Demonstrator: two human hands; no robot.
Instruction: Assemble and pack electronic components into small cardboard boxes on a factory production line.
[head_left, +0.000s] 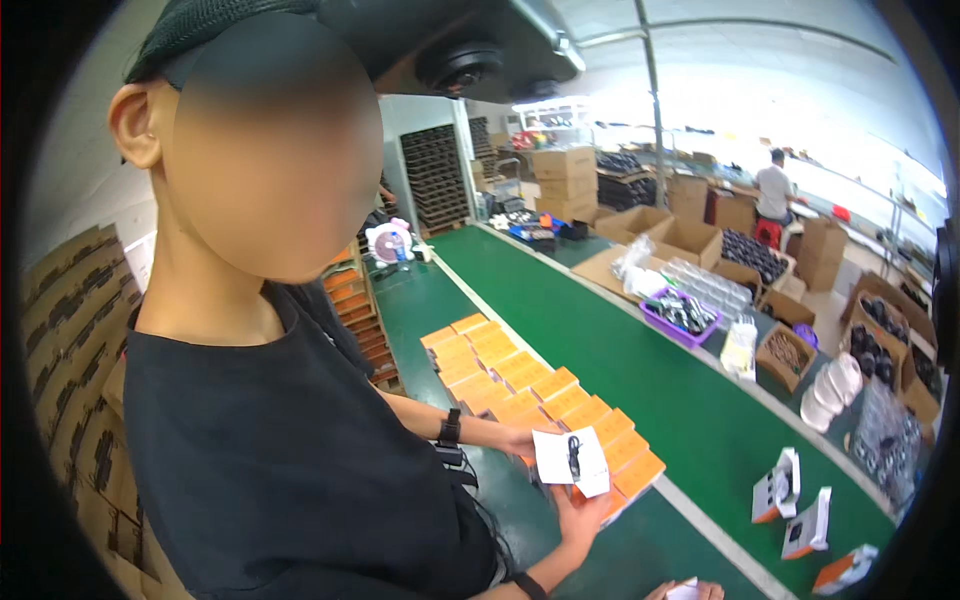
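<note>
Only the fingertips of one hand (pixel 686 590) of yours show, at the lower edge right of centre; by its place it reads as your right hand. The fingers lie around a small white piece (pixel 684 593). The edge cuts off the rest of the hand, so you cannot tell whether the grip is pinched or loose. Your left hand is out of frame. Close on your left stands a co-worker in a black shirt (pixel 280 460), face blurred. Their two hands hold a white leaflet (pixel 572 462) with a small black item (pixel 574 455) lying on it. One of their hands (pixel 521 441) is at the leaflet's left edge. The other hand (pixel 580 522) is below it, palm up under the end of the row of orange boxes (pixel 520 385). This row runs in a double line along the near edge of the green conveyor belt (pixel 620 380), touching box to box. Near your hand, on the belt to its right, three white-and-orange cartons (pixel 808 525) stand apart from one another. Across the belt sit a purple tray (pixel 682 318) of dark parts, clear bags and open cardboard boxes (pixel 690 240). A second person (pixel 773 192) works far back by the windows.
</note>
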